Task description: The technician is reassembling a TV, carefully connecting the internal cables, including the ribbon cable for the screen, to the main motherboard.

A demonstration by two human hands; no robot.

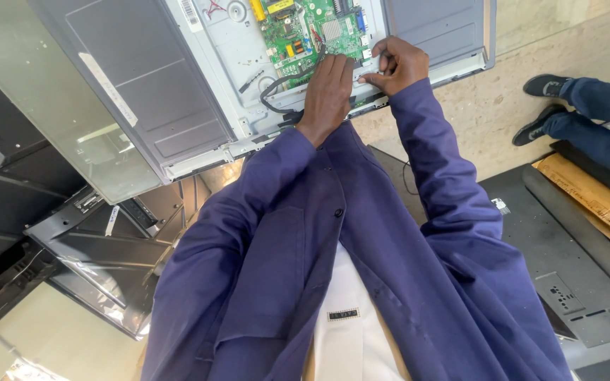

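Both hands work at the near edge of an opened flat-screen panel's grey metal back (142, 77). The left hand (327, 88) lies flat, fingers together, over a black cable (277, 83) just below the green circuit board (312, 28). The right hand (398, 65) curls its grip around a pale bracket (365, 67) beside the board. Another person's 2 dark shoes (541, 106) stand on the floor nearby.

Left hand (327, 88) and right hand (400, 65) side by side on panel back (142, 77), just below circuit board (312, 28); cable (277, 88) left of left hand; another person's shoes (541, 106) on floor, far right.
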